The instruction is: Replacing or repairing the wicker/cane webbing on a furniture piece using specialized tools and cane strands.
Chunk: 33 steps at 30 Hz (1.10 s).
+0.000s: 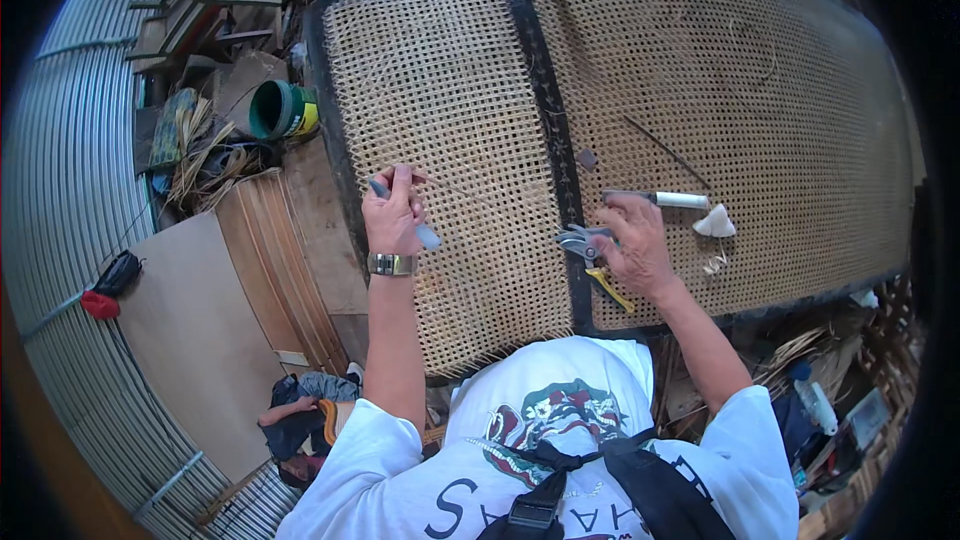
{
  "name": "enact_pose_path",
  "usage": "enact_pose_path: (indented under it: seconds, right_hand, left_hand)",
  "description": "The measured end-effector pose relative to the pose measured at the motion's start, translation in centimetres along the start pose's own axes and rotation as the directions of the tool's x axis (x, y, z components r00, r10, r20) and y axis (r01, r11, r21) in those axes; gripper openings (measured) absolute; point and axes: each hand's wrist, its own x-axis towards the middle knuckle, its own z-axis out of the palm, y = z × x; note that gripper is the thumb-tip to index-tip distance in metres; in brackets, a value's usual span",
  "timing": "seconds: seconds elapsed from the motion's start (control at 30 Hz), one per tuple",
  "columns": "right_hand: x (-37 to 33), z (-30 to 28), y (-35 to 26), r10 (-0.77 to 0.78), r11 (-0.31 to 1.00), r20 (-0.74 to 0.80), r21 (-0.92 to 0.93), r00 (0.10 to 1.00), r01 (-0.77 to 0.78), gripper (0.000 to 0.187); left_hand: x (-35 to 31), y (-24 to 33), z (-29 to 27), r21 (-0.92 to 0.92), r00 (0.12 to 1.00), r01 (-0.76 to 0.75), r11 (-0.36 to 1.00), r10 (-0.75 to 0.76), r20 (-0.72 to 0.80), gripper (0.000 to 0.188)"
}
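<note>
My left hand (pixel 393 215), with a metal watch at the wrist, is closed over the woven cane panel (pixel 450 70). In its grip is a slim tool with a grey-blue end (pixel 428 237), mostly covered by the fingers. A thin cane strand (pixel 418 177) shows at its thumb and fingertip. My right hand (pixel 640 242) is over the panel's dark dividing bar, fingers bent and apart. Under and beside these fingers lie pruning shears (pixel 577 242) and a yellow handle (pixel 610 292); contact is unclear. A white-handled tool (pixel 682 200) lies just beyond that hand.
A white crumpled piece (pixel 715 222), a dark thin rod (pixel 665 152) and a small grey square (pixel 587 158) lie on the cane. Left of the panel stands a green bucket (pixel 283 110) near cane scraps (pixel 195 165). Another person (pixel 305 410) is at the lower left.
</note>
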Motion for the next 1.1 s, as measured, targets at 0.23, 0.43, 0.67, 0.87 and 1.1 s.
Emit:
enact_pose_path:
  seconds: [0.23,0.43,0.67,0.87,1.1]
  right_hand:
    - [0.1,1.7,1.9,-0.135,0.934,0.117,-0.315,0.984,0.166,0.053]
    - [-1.7,0.2,4.1,0.019,0.88,-0.029,-0.474,0.999,-0.03,0.061]
    - [3.1,-0.4,2.8,-0.022,0.928,-0.322,-0.359,0.947,-0.101,0.057]
    - [10.0,4.7,5.1,-0.076,0.81,-0.109,-0.587,0.991,-0.003,0.054]
    - [6.4,-1.9,7.4,-0.286,0.773,0.191,-0.533,0.939,0.344,0.05]
  left_hand:
    - [-2.8,0.2,-2.1,0.044,0.993,-0.011,0.999,0.016,-0.116,0.016]
    - [-3.5,2.5,-8.8,-0.038,0.972,-0.136,0.99,0.126,-0.196,0.012]
    - [-5.6,4.6,-15.4,0.019,0.928,-0.2,0.98,0.196,-0.315,0.014]
    - [-5.9,6.0,-15.8,0.059,0.942,-0.224,0.973,0.232,-0.243,0.017]
    - [-9.2,7.9,-20.4,0.23,0.863,-0.252,0.94,0.326,-0.385,0.017]
